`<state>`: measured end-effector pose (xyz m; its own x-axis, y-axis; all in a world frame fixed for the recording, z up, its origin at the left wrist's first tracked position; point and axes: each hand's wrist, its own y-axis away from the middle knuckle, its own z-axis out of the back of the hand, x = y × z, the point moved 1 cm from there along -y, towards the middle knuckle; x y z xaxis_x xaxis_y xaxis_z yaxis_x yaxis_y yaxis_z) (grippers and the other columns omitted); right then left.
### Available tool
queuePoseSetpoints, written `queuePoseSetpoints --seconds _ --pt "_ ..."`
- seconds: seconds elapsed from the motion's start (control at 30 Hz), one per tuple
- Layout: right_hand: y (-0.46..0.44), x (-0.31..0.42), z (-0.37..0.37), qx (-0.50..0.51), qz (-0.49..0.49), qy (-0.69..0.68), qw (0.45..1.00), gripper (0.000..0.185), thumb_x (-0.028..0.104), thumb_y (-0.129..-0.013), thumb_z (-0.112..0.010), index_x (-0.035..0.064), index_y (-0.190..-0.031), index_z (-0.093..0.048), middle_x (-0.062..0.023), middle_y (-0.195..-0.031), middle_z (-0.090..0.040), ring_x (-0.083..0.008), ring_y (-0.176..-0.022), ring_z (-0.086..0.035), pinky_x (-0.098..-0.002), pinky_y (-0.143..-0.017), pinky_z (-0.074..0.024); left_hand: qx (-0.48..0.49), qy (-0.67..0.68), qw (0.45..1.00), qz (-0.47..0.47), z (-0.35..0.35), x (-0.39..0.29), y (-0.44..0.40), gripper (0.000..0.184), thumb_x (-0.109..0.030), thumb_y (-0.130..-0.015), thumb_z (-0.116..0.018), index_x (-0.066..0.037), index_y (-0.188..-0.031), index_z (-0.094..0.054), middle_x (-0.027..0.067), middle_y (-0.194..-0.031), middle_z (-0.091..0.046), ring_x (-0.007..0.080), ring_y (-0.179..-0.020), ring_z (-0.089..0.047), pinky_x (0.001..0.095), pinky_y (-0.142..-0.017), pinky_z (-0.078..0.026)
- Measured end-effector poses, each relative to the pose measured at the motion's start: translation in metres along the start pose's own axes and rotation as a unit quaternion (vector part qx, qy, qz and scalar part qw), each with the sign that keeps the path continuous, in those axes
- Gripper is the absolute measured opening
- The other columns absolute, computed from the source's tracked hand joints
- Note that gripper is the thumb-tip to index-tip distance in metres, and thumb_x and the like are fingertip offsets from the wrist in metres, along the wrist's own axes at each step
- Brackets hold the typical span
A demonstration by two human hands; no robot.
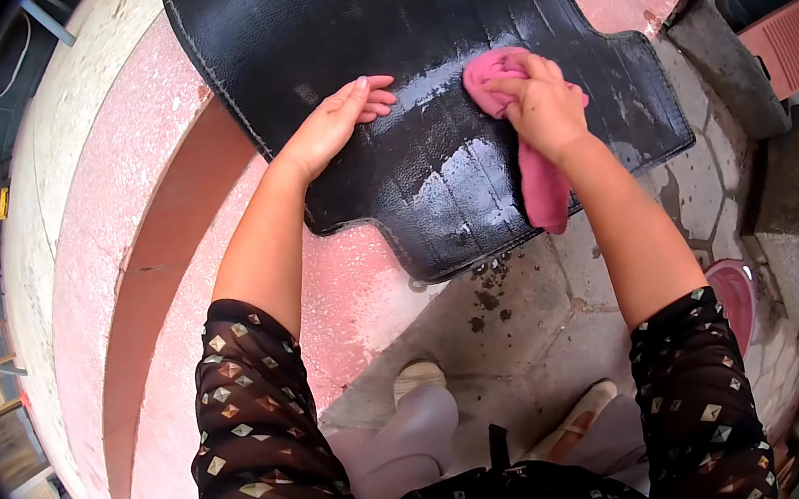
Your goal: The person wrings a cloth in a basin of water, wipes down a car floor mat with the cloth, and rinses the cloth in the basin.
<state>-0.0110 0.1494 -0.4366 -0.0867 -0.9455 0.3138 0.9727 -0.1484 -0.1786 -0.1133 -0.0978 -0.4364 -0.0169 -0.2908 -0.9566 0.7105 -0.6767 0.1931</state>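
A black leather-look car floor mat (329,16) with a stitched edge lies across the pink step, its near end hanging out over the paving. Wet, shiny patches and creases mark its surface. My right hand (546,109) is closed around a bunched pink cloth (495,70) pressed on the mat, and the cloth's loose end (546,195) trails towards me. Left of it, my left hand (347,120) is at the mat's left part with fingers stretched out and nothing in them. Whether its palm touches the mat is hard to tell.
Pink speckled steps (350,296) curve along the left. Grey stone paving (522,334) with dark wet spots runs under my feet. At the right stand a pink basin (735,301) and concrete blocks (788,229).
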Motion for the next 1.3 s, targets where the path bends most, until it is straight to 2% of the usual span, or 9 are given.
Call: queuePoseSetpoints --seconds 0.1,0.43,0.53,0.63,0.73,0.83,1.0,1.17,1.3 --pt "-0.008 -0.009 -0.001 -0.008 -0.071 0.056 0.996 0.03 0.017 -0.075 -0.062 0.0269 -0.104 -0.068 -0.0007 -0.12 -0.051 -0.0233 -0.117 -0.042 -0.0496 -0.09 -0.0388 -0.012 0.064 0.998 0.017 -0.001 0.004 -0.002 0.051 -0.04 -0.1 -0.024 -0.004 -0.128 -0.048 0.0046 -0.111 -0.059 0.0105 -0.102 -0.052 0.0263 -0.097 -0.039" --pt "0.067 0.137 -0.024 0.105 0.321 0.023 0.941 0.031 0.019 -0.077 -0.055 0.0242 -0.106 -0.066 -0.0024 -0.118 -0.05 -0.0212 -0.111 -0.044 -0.0493 -0.092 -0.0363 -0.022 0.053 0.998 0.039 -0.001 0.002 -0.006 0.052 -0.041 -0.1 -0.025 -0.004 -0.128 -0.048 0.0051 -0.113 -0.059 0.011 -0.102 -0.052 0.0264 -0.096 -0.039" --pt "0.048 0.098 -0.016 0.114 0.212 -0.002 0.971 0.026 0.02 -0.076 -0.058 0.0256 -0.097 -0.07 -0.0002 -0.117 -0.051 -0.0195 -0.112 -0.044 -0.0468 -0.093 -0.0353 -0.02 0.049 0.998 0.045 -0.002 0.002 -0.001 0.053 -0.041 -0.1 -0.025 -0.003 -0.128 -0.047 0.0064 -0.116 -0.058 0.0124 -0.106 -0.052 0.0268 -0.098 -0.038" --pt "0.021 0.026 -0.012 -0.016 0.104 -0.013 0.994 0.023 0.02 -0.073 -0.062 0.0287 -0.093 -0.071 -0.0006 -0.118 -0.051 -0.0209 -0.114 -0.044 -0.0459 -0.089 -0.0364 -0.019 0.03 0.999 0.041 -0.003 -0.001 -0.001 0.052 -0.041 -0.1 -0.024 -0.003 -0.129 -0.047 0.0069 -0.117 -0.057 0.0134 -0.108 -0.051 0.0271 -0.099 -0.037" --pt "-0.002 -0.041 0.008 -0.019 -0.087 0.04 0.995 0.032 0.016 -0.077 -0.059 0.0292 -0.104 -0.068 -0.0021 -0.125 -0.049 -0.0235 -0.118 -0.042 -0.0461 -0.092 -0.0374 -0.015 0.011 0.999 0.028 -0.004 0.001 -0.002 0.052 -0.041 -0.1 -0.024 -0.004 -0.129 -0.047 0.0054 -0.115 -0.058 0.0123 -0.107 -0.051 0.0268 -0.099 -0.037" --pt "-0.004 -0.053 0.011 -0.042 -0.179 0.06 0.981 0.04 0.03 -0.075 -0.06 0.0277 -0.115 -0.062 -0.0062 -0.129 -0.045 -0.0281 -0.121 -0.039 -0.0462 -0.095 -0.0372 -0.022 -0.008 1.0 0.009 -0.005 0.003 -0.001 0.05 -0.04 -0.1 -0.026 -0.005 -0.129 -0.047 0.004 -0.112 -0.058 0.0115 -0.105 -0.051 0.0259 -0.097 -0.037" --pt "0.039 0.044 0.018 0.082 0.031 -0.01 0.996 0.065 0.034 -0.061 -0.072 0.0202 -0.122 -0.055 -0.0132 -0.129 -0.041 -0.0319 -0.119 -0.037 -0.0517 -0.093 -0.0357 -0.059 0.04 0.997 0.015 -0.013 0.003 -0.002 0.049 -0.04 -0.1 -0.029 -0.003 -0.126 -0.048 0.0047 -0.109 -0.058 0.0123 -0.101 -0.051 0.0265 -0.094 -0.038" --pt "0.073 0.095 -0.014 0.103 0.341 0.019 0.934 0.055 0.016 -0.068 -0.066 0.0201 -0.122 -0.056 -0.0093 -0.128 -0.044 -0.027 -0.118 -0.04 -0.0461 -0.087 -0.0378 -0.048 0.03 0.998 0.014 -0.008 0.007 -0.001 0.05 -0.04 -0.1 -0.027 -0.004 -0.128 -0.046 0.0059 -0.112 -0.058 0.013 -0.103 -0.052 0.0268 -0.095 -0.038" --pt "0.048 0.053 -0.002 0.111 0.246 -0.014 0.963 0.046 0.018 -0.069 -0.067 0.0253 -0.114 -0.061 -0.0055 -0.125 -0.046 -0.0279 -0.12 -0.04 -0.0484 -0.089 -0.0375 -0.042 -0.025 0.999 0.011 -0.012 0.001 0.004 0.051 -0.041 -0.1 -0.027 -0.004 -0.13 -0.045 0.0065 -0.116 -0.058 0.0133 -0.105 -0.052 0.0268 -0.096 -0.037"
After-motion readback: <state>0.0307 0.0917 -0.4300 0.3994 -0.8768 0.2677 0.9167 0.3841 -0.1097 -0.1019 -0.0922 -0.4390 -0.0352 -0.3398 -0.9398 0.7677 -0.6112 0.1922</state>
